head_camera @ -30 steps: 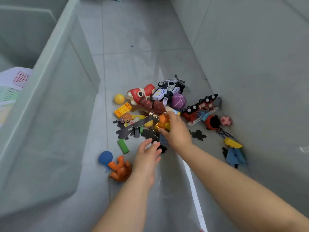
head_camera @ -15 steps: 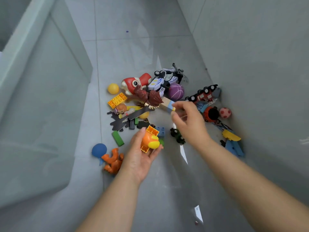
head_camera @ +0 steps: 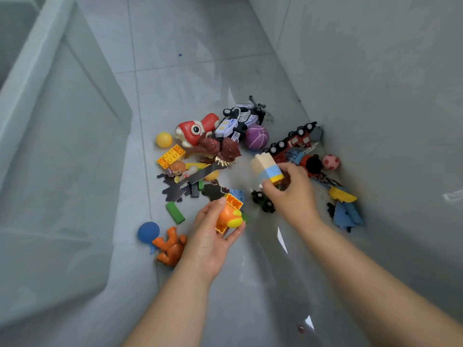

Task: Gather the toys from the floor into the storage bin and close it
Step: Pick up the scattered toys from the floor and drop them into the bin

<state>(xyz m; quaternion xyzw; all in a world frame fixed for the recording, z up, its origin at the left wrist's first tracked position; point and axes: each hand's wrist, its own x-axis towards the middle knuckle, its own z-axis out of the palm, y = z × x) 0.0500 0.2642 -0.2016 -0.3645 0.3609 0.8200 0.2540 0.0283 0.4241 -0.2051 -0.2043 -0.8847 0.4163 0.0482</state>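
Your left hand (head_camera: 213, 236) holds an orange toy (head_camera: 229, 216). Your right hand (head_camera: 292, 194) holds a block stack (head_camera: 268, 167). The bin (head_camera: 57, 156) sits at nine o'clock.

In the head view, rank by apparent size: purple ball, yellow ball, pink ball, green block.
1. purple ball, clearly the largest.
2. green block, long but narrow.
3. pink ball and yellow ball look about alike, so I won't rank them.
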